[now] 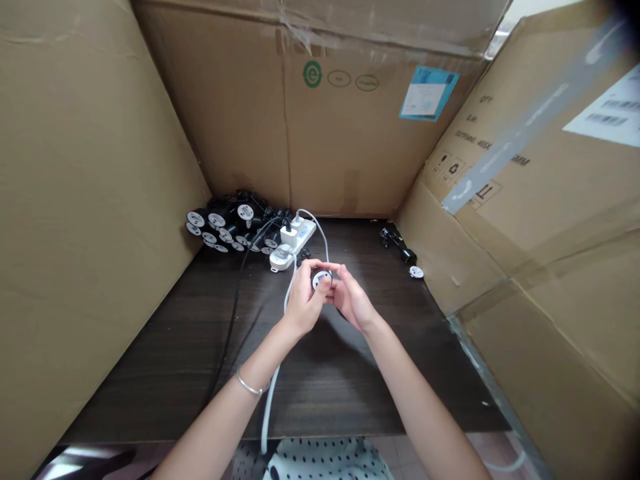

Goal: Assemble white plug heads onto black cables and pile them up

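Near the middle of the table, my left hand point(306, 300) is closed around a small black device with a round white face point(319, 279). The thumb lies across the white face, which is turned up toward me. From the right, my right hand point(354, 301) reaches in with its fingers bent against the device's edge, and its index finger meets the left fingertips. Most of the device's body is hidden by the fingers. Just behind the hands is a white power strip point(303, 235) with plugs in it; a thin white cord runs from it down to the hands.
Several similar black devices point(227, 223) with white ends are piled at the back left. A black piece point(400, 248) and a white disc point(416, 272) lie at the right. Cardboard boxes point(345, 147) wall three sides. A black cable point(235, 307) and thick white cable point(270, 400) cross the dark table point(400, 387).
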`<state>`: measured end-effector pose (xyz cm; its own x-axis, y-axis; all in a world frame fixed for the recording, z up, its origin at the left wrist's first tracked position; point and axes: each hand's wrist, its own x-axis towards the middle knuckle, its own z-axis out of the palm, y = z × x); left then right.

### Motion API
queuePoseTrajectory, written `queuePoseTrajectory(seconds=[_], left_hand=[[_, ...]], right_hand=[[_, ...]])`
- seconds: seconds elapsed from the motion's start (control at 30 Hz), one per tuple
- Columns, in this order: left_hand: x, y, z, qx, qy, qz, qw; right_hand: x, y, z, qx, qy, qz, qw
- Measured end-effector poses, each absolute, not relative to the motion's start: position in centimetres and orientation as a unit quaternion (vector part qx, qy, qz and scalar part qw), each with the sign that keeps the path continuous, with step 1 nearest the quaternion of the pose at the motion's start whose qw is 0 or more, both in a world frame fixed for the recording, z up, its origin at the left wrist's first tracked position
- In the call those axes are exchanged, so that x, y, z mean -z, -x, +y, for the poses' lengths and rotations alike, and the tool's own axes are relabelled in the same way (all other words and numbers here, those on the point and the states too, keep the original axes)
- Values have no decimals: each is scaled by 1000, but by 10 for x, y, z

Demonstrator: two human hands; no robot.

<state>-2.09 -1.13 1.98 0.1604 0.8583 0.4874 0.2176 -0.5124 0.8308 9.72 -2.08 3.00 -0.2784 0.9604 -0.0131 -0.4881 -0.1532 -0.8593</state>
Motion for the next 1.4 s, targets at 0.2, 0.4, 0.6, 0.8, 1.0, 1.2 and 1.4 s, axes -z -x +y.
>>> queuePoseTrajectory(seconds=[0.2, 0.4, 0.6, 0.8, 1.0, 1.2, 1.4], left_hand=[[-21, 20, -12, -538, -664, 379, 355], [-22, 20, -11, -552, -668, 380, 324], [-22, 18, -14, -538, -699, 390, 265], [-24, 18, -16, -530, -712, 382, 258], [-29, 19, -19, -525, -718, 332, 315], [-27, 21, -18, -536, -673, 319, 397], [-27, 20, -16, -540, -669, 314, 402]], right_hand=[[-31, -97, -21, -705, 284, -396, 516], [-30, -96, -24, -688, 286, -420, 518], [-31, -96, -25, -680, 300, -427, 514], [-33, -98, -26, -675, 289, -433, 522], [-39, -100, -27, -636, 309, -412, 575], [-35, -101, -25, -622, 303, -434, 577], [-33, -102, -25, -625, 297, -433, 577]])
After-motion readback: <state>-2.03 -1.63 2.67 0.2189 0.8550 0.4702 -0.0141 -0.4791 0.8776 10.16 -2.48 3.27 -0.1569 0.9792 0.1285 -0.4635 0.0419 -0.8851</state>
